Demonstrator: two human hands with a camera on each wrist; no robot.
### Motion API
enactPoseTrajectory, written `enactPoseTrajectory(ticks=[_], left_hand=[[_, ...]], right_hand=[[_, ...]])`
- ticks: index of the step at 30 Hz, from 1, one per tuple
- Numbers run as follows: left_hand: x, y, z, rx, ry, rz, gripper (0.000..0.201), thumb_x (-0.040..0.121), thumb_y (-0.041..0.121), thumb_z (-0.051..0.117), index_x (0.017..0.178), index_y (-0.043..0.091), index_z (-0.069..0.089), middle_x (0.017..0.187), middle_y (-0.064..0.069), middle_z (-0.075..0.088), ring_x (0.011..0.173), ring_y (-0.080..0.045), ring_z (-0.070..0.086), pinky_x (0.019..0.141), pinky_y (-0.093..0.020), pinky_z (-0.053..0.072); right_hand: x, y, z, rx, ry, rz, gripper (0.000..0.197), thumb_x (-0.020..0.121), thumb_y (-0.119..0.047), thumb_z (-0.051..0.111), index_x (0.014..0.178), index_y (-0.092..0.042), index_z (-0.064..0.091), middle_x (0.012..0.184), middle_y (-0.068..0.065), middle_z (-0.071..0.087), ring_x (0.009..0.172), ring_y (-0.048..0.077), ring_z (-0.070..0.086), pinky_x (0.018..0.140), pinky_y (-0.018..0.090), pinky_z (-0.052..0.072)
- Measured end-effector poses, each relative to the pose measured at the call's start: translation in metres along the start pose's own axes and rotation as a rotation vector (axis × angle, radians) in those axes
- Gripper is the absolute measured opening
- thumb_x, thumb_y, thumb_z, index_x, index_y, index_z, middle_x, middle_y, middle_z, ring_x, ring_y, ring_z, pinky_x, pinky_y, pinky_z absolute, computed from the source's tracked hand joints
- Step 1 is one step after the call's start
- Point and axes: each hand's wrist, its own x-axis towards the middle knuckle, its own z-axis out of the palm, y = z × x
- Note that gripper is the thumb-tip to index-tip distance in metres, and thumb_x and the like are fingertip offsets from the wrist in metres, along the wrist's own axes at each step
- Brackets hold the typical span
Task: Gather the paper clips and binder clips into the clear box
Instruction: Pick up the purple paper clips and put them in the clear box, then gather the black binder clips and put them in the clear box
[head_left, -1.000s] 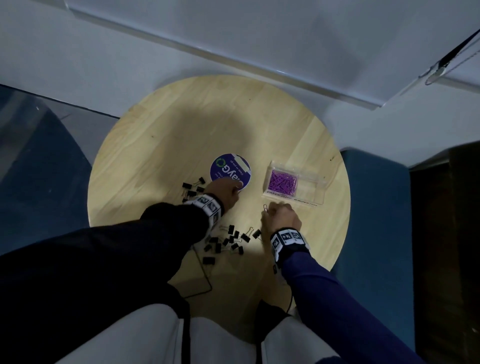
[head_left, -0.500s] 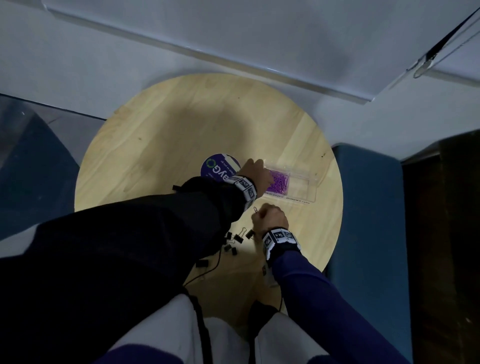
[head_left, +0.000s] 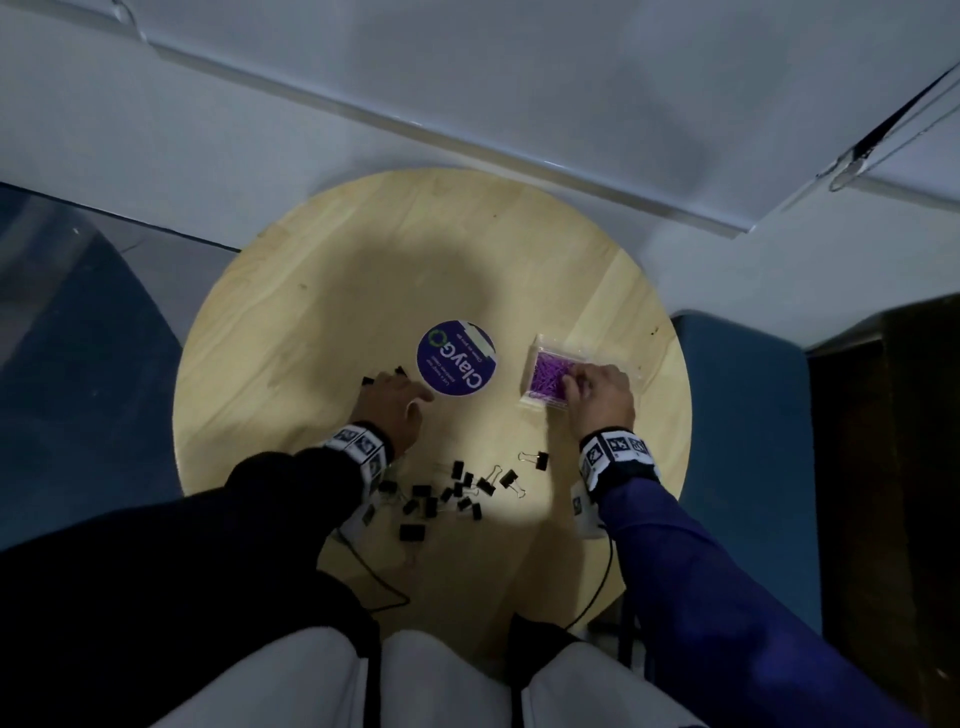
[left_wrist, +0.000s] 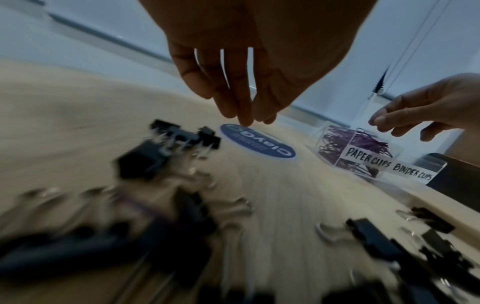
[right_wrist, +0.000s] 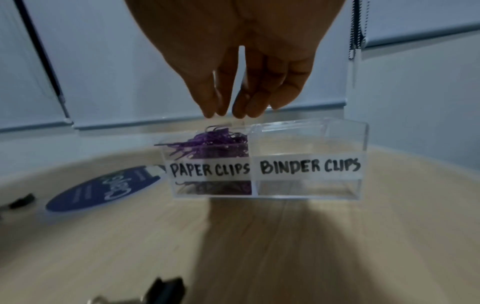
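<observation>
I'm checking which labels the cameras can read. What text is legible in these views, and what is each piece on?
"PAPER CLIPS": white label on the clear box's left compartment, holding purple paper clips.
"BINDER CLIPS": white label on the right compartment.
"ClayGo": round purple sticker on the wooden table; its smaller lines are too small to read.
Wristband markers: patterns, not text.

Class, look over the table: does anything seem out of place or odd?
Yes. Black binder clips lie scattered over the table near the front edge, while the clear box's compartment labelled BINDER CLIPS is empty. Only the purple paper clips are stored.
</observation>
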Motion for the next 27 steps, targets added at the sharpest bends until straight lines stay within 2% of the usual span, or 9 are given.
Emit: enactPoseTrajectory(ticks=[3,6,10,15,18,21,23,25,27], left_hand=[[-0.028,-0.026,0.004,-0.022,0.011,-0.086,0.029,0.085,0.016,0.052,0.109,0.02,0.068,0.121,-0.008,0.065,0.115,-0.033,0.051,0.095,-0.039,0.04],[-0.047,-0.04,0.005,-0.016,-0.025,-0.128,0.04,0.08,0.03,0.039,0.107,0.023,0.068,0.113,-0.006,0.068,0.108,-0.032,0.052,0.09,-0.037,0.043],[-0.056,-0.039,0.008,0.007,-0.061,-0.1,0.037,0.08,0.025,0.042,0.107,0.022,0.068,0.11,-0.006,0.068,0.107,-0.032,0.053,0.088,-0.037,0.044],[-0.062,-0.03,0.015,0.028,-0.055,-0.012,0.036,0.081,0.031,0.043,0.105,0.022,0.068,0.106,-0.002,0.068,0.103,-0.028,0.054,0.082,-0.034,0.041],[-0.063,-0.032,0.016,0.035,-0.047,-0.015,0.032,0.084,0.031,0.045,0.106,0.024,0.067,0.108,-0.001,0.067,0.104,-0.027,0.053,0.082,-0.034,0.04],[-0.061,-0.037,0.014,0.078,-0.051,-0.052,0.027,0.087,0.023,0.052,0.111,0.025,0.065,0.115,0.0,0.065,0.11,-0.027,0.05,0.088,-0.035,0.039],[-0.059,-0.04,0.009,0.115,-0.055,-0.068,0.03,0.086,0.02,0.051,0.112,0.026,0.065,0.117,0.0,0.065,0.112,-0.027,0.05,0.088,-0.035,0.039],[-0.057,-0.043,0.006,0.121,-0.028,-0.07,0.029,0.085,0.017,0.052,0.108,0.026,0.067,0.113,0.0,0.067,0.109,-0.028,0.051,0.086,-0.035,0.04],[-0.057,-0.048,0.003,0.113,0.019,-0.08,0.025,0.085,0.017,0.054,0.103,0.026,0.068,0.108,-0.001,0.068,0.106,-0.028,0.052,0.084,-0.035,0.041]], right_hand=[[-0.012,-0.004,0.001,-0.064,0.033,-0.202,0.02,0.081,-0.019,0.059,0.093,-0.013,0.074,0.097,0.009,0.063,0.095,0.028,0.054,0.081,0.035,0.042],[-0.028,-0.007,0.006,-0.206,-0.083,-0.309,0.027,0.077,-0.017,0.055,0.097,-0.018,0.074,0.104,0.002,0.067,0.101,0.024,0.052,0.083,0.035,0.036],[-0.031,-0.006,0.004,-0.29,-0.182,-0.257,0.046,0.079,-0.003,0.055,0.121,-0.017,0.066,0.126,0.004,0.063,0.118,0.029,0.049,0.093,0.04,0.035],[-0.029,-0.014,0.003,-0.35,-0.244,-0.237,0.053,0.082,-0.001,0.053,0.133,-0.016,0.057,0.137,0.007,0.055,0.125,0.028,0.045,0.097,0.04,0.034],[-0.035,-0.015,0.004,-0.239,-0.151,-0.241,0.053,0.078,0.002,0.056,0.128,-0.015,0.06,0.131,0.008,0.059,0.12,0.029,0.05,0.094,0.039,0.035],[-0.033,-0.017,0.005,-0.112,0.006,-0.121,0.049,0.078,-0.006,0.058,0.126,-0.015,0.06,0.131,0.008,0.058,0.121,0.028,0.048,0.097,0.04,0.036],[-0.022,-0.019,0.003,-0.169,-0.071,-0.038,0.059,0.081,-0.012,0.057,0.139,-0.012,0.046,0.147,0.01,0.042,0.135,0.028,0.036,0.108,0.043,0.031],[-0.011,-0.021,0.001,-0.289,-0.213,-0.034,0.064,0.086,-0.019,0.054,0.146,-0.008,0.033,0.155,0.01,0.029,0.143,0.029,0.023,0.115,0.042,0.022],[-0.006,-0.022,0.002,-0.396,-0.3,-0.086,0.059,0.087,-0.025,0.052,0.142,-0.009,0.037,0.151,0.009,0.035,0.142,0.028,0.024,0.115,0.043,0.021]])
